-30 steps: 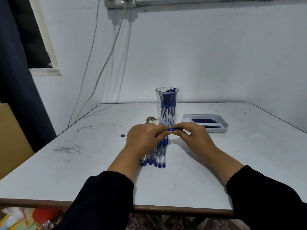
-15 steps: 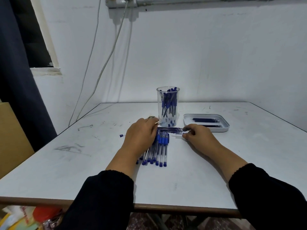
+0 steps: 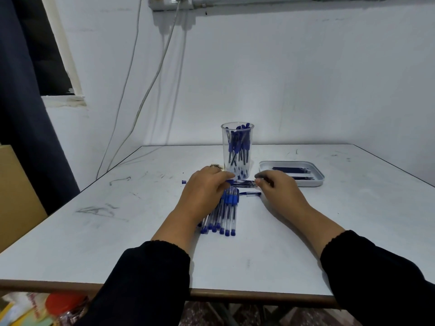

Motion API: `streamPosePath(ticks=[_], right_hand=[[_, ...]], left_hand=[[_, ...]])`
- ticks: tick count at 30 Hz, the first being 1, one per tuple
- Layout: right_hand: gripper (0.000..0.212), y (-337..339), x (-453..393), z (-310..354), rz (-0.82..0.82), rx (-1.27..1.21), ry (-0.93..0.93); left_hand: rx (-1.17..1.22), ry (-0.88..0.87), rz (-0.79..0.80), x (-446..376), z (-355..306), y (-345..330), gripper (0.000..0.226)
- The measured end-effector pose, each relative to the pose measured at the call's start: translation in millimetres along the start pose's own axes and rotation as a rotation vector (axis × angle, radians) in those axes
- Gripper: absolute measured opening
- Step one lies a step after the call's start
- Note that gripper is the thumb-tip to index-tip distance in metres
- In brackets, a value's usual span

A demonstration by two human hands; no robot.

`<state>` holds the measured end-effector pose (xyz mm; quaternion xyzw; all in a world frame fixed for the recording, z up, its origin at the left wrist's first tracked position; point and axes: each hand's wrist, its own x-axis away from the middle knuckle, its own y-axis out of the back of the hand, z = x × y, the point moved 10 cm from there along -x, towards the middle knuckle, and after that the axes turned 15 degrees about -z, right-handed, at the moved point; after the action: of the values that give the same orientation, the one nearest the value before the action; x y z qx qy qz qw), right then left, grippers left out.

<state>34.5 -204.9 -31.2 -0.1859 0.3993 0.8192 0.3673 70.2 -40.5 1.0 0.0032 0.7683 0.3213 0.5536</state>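
Hands have split from that joined pinch a second ago and dropped low. Left hand (image 3: 207, 194) and right hand (image 3: 280, 191) sit apart, fingertips at either end of the refills (image 3: 243, 183), which lie crosswise just in front of the cup (image 3: 237, 149). Pinching or only touching? Cannot tell. Left hand overlaps the pens (image 3: 227, 215). A barrel (image 3: 250, 194) lies beside them, tray (image 3: 310, 183) to the right.

A bare, makeshift workroom rather than a home or office: a scuffed, ink-marked table (image 3: 117, 231) stands in the corner of a plain painted wall (image 3: 306, 78), with loose cables (image 3: 153, 77) hanging down below an exposed pipe (image 3: 282, 0). Piecework stock lies on it (all one kind): a row of pens (image 3: 227, 215), a bundle of refills (image 3: 244, 183), a cup (image 3: 237, 149) of more pens, and a tray (image 3: 317, 182).
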Motion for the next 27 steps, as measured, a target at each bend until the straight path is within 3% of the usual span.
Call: streamPosePath(ticks=[4,8,12,15,25,27], right_hand=[[0.022,-7,8,10,0.050,-0.359,-0.177],[0.032,-19,16,15,0.171,-0.442,-0.233],[0.006,-20,15,16,0.178,-0.530,-0.263],[0.020,-18,16,19,0.179,-0.630,-0.273],[0.009,-19,16,17,0.172,-0.564,-0.265],[0.016,-18,15,17,0.171,-0.590,-0.261]], left_hand=[[0.024,-0.050,-0.013,-2,-10,0,0.015],[0.023,-0.072,-0.010,-1,-14,1,0.014],[0.024,-0.071,-0.009,-1,-16,1,0.014],[0.027,-0.071,-0.013,-1,-16,2,0.015],[0.024,-0.071,-0.005,0,-16,0,0.015],[0.024,-0.058,-0.005,-1,-15,0,0.016]])
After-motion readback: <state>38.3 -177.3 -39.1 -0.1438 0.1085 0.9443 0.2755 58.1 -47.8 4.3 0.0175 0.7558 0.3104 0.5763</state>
